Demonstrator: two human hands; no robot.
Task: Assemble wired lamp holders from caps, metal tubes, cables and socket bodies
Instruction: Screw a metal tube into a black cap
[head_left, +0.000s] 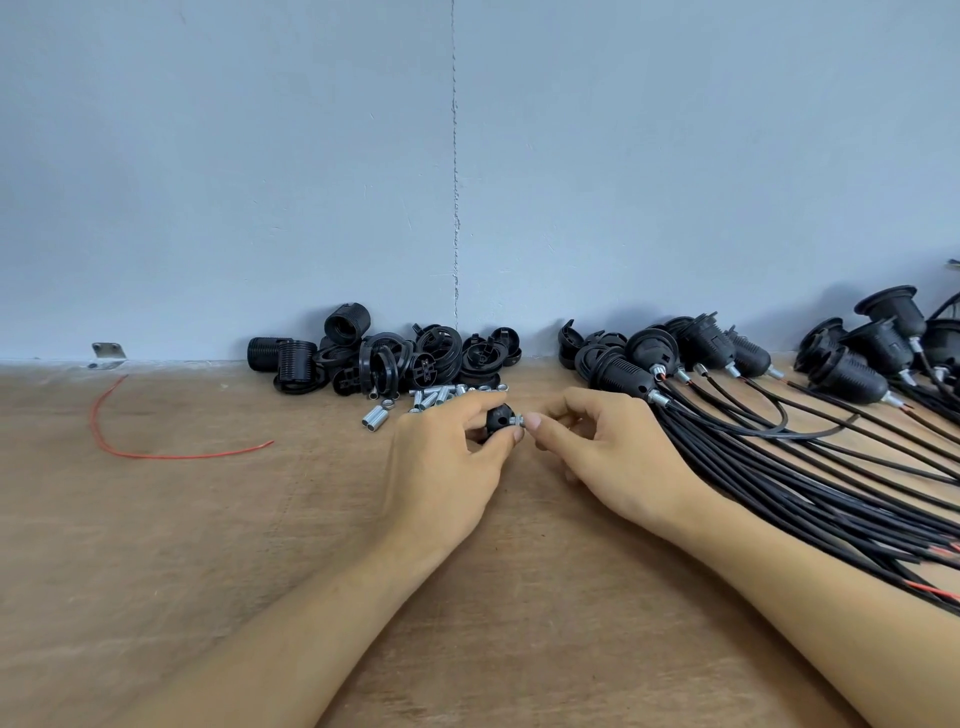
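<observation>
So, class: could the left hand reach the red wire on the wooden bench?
Probably yes: only bare wooden bench lies between the left hand and the loose red wire, though it grips a round black cap.

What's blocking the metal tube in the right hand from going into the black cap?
Nothing visible. The right hand pinches the metal tube with its end right at the black cap, which the left hand grips.
</observation>
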